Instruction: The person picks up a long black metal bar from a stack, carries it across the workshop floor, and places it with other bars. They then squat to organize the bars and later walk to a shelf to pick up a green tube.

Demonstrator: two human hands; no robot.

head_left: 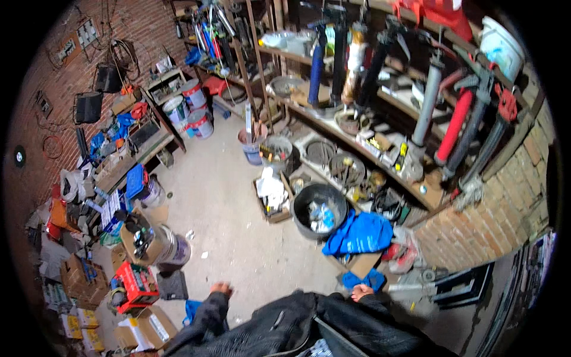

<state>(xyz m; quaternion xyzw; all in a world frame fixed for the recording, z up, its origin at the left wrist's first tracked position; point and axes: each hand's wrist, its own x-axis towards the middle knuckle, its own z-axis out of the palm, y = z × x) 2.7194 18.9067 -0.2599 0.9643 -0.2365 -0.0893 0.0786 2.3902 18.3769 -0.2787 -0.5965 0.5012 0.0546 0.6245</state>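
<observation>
My left hand (pixel 222 289) hangs low in front of my dark jacket, over the concrete floor, its fingers loosely bent and slightly apart. Nothing shows in it. My right hand (pixel 360 291) is also low, close to a blue plastic bag (pixel 372 279) on the floor; its fingers look loosely bent, and I see nothing held. Ahead of that hand lies a larger blue bag (pixel 360 232) on cardboard, beside a black tub (pixel 319 209) with blue and white scraps inside. Neither hand appears to touch anything.
Grease guns, one being a red grease gun (pixel 457 126), hang before a cluttered shelf (pixel 380 157) at right. Paint buckets (pixel 200 123) stand far left of it. A red box (pixel 135 287) and cardboard boxes (pixel 83 279) line the left. A brick pillar (pixel 476 232) rises at right.
</observation>
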